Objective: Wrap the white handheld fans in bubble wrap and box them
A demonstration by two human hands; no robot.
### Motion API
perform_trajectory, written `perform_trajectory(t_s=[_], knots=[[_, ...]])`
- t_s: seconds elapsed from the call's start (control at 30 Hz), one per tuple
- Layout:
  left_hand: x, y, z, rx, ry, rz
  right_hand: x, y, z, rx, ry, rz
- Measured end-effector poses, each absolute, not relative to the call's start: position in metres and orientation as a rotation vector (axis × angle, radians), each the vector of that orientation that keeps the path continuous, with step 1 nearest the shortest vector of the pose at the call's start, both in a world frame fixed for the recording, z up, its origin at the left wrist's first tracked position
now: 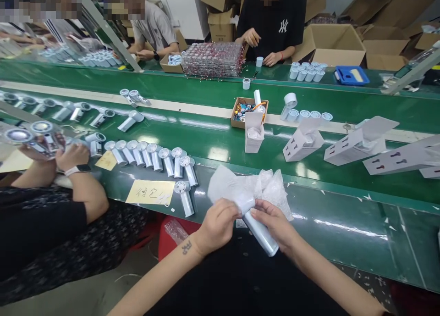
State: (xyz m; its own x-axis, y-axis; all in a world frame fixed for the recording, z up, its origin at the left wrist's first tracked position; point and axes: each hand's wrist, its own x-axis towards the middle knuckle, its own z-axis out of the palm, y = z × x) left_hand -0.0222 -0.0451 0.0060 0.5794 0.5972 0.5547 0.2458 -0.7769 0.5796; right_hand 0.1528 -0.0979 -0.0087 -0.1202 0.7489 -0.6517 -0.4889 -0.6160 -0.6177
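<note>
Head view: the left hand (217,224) sits at about 6 o'clock in the frame, fingers curled and pinching the upper end of a pale handheld fan (256,224), right where the fan's head goes into a clear plastic bag (252,187). The right hand (275,224) lies just beside it at 5 o'clock, fingers closed around the fan's handle, thumb on top. The handle points down toward 5 o'clock, out over the near edge of the green conveyor table (343,224); the crumpled bag billows up toward 12 o'clock from the hands and hides the fan's head.

At 9 o'clock from the hands, a row of fans (151,155) lies on the table, heads up, touching side by side. One single fan (184,196) lies apart below that row, just beside a yellow paper note (149,192) with handwriting.

At 12 o'clock, well apart, stands a small white carton (254,132), open at the top, with a brown box of parts (248,110) right behind it. Toward 2 o'clock several white cartons (357,141) lie on their sides along the belt.

At far 9 o'clock a co-worker's hands (65,158), one wrist bearing a watch, hold two more fans.
</note>
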Motion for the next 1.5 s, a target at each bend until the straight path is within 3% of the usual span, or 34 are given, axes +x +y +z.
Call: perform_trajectory(t_s=[0.13, 0.27, 0.43, 0.57, 0.7, 0.87, 1.03, 1.3, 1.5], knots=[[0.005, -0.055, 0.008, 2.506, 0.419, 0.949, 0.143, -0.1, -0.013, -1.219, -0.206, 1.74], [0.001, -0.06, 0.006, 2.42, 0.688, 0.875, 0.155, -0.102, -0.01, -1.302, -0.099, 1.7], [-0.012, -0.048, -0.006, 1.611, 1.181, 0.722, 0.169, -0.1, -0.004, -1.415, -0.074, 1.788], [-0.004, -0.044, -0.021, 1.12, 1.004, 0.578, 0.164, -0.099, -0.006, -1.442, -0.049, 1.799], [-0.002, -0.05, -0.034, 1.142, 1.075, 0.563, 0.157, -0.107, -0.019, -1.538, -0.058, 1.735], [-0.006, -0.051, -0.034, 1.631, 1.123, 0.528, 0.164, -0.12, -0.04, -1.81, -0.514, 1.584], [-0.011, -0.053, -0.023, 1.221, 1.11, 0.216, 0.201, -0.144, -0.04, -1.877, -1.004, 1.423], [0.016, -0.055, -0.015, 1.363, 0.766, -0.048, 0.214, -0.143, -0.04, -1.378, -0.059, 1.878], [0.017, -0.053, -0.008, 1.661, 0.421, -0.033, 0.196, -0.118, -0.044, -1.231, -0.267, 2.206]])
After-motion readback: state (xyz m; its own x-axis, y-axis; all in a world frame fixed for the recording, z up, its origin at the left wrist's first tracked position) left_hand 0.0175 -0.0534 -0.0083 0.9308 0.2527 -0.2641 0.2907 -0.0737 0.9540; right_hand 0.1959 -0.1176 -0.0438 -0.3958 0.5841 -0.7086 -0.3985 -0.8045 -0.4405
